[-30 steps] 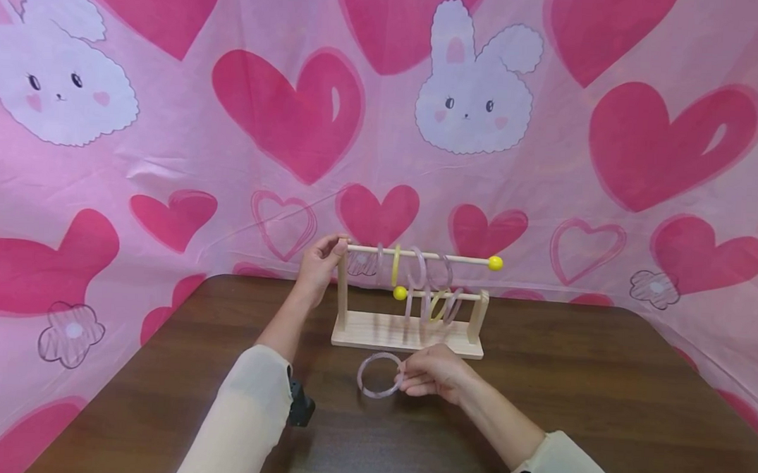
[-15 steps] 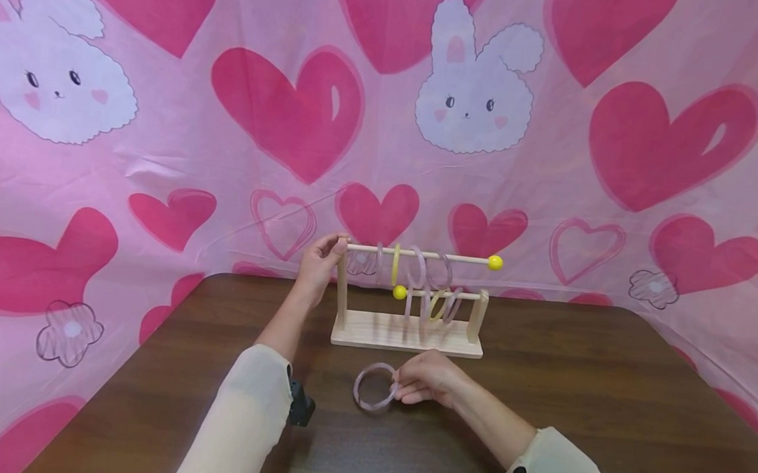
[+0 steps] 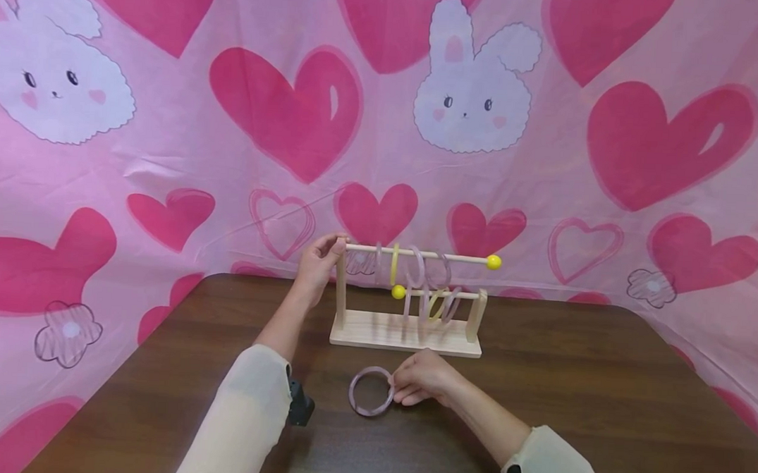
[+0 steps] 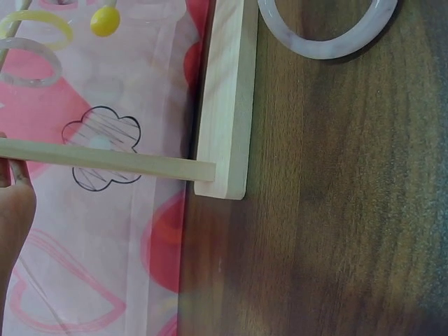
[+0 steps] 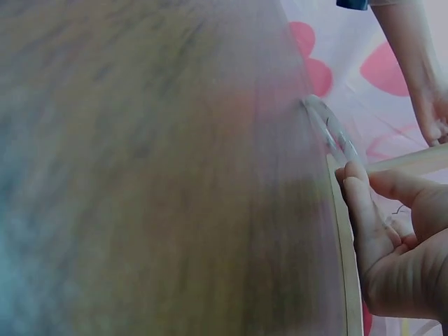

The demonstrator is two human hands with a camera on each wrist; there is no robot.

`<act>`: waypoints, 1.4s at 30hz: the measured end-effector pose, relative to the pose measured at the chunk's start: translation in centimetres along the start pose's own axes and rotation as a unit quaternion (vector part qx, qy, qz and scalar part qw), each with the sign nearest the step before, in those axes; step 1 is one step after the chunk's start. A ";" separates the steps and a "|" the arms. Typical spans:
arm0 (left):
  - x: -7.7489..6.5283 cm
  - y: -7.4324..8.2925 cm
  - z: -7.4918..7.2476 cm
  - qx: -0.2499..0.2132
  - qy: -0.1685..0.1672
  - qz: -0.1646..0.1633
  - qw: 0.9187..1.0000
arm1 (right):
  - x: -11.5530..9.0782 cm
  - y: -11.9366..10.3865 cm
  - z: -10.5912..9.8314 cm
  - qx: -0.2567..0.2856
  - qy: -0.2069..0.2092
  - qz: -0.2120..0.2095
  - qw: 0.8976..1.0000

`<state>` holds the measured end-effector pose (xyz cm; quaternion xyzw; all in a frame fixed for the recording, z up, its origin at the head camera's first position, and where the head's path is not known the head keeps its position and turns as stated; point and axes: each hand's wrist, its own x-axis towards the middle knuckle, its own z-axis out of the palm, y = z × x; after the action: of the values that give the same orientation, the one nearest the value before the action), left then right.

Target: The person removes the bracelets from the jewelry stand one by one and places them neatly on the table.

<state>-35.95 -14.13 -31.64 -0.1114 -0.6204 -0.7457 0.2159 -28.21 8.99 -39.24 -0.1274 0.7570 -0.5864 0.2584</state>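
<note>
A wooden bangle stand (image 3: 375, 329) has two bars at different heights, each hung with several pale purple bangles and one yellow bangle (image 3: 395, 265). My left hand (image 3: 316, 270) grips the top of its left post (image 4: 133, 160). In front of the base, my right hand (image 3: 426, 380) pinches a pale purple bangle (image 3: 351, 392) by its right edge, between thumb and fingers. The same marbled bangle (image 4: 318, 49) shows at the top of the left wrist view. In the right wrist view the thumb and fingertips (image 5: 355, 170) meet on the bangle (image 5: 334, 133).
Yellow balls cap the upper bar (image 3: 493, 263) on the right and the lower bar (image 3: 398, 292) on the left. Brown wooden table (image 3: 576, 386) lies under everything. Behind its far edge hangs a pink cloth (image 3: 382, 166) with hearts and rabbits.
My right hand has shifted the held bangle slightly left and nearer to me, away from the stand. The left hand stays on the post; the hanging bangles look unmoved.
</note>
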 end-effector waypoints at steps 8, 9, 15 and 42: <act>0.0 -0.2 0.0 0.005 0.006 -0.001 1.000 | 0.1 0.1 0.0 -0.024 0.016 0.012 1.000; 0.0 -0.2 0.0 0.006 0.007 -0.002 1.000 | 0.0 0.1 0.0 -0.028 0.016 0.013 0.999; 0.1 0.0 0.1 0.016 0.007 -0.009 1.000 | 0.0 0.0 0.1 -0.040 0.014 0.018 0.999; 0.1 0.2 0.0 0.003 0.005 -0.014 1.000 | 0.2 0.0 0.1 -0.037 0.031 0.008 0.999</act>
<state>-35.96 -14.13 -31.43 -0.0982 -0.6230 -0.7473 0.2095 -28.29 8.84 -39.29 -0.1127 0.7866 -0.5598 0.2349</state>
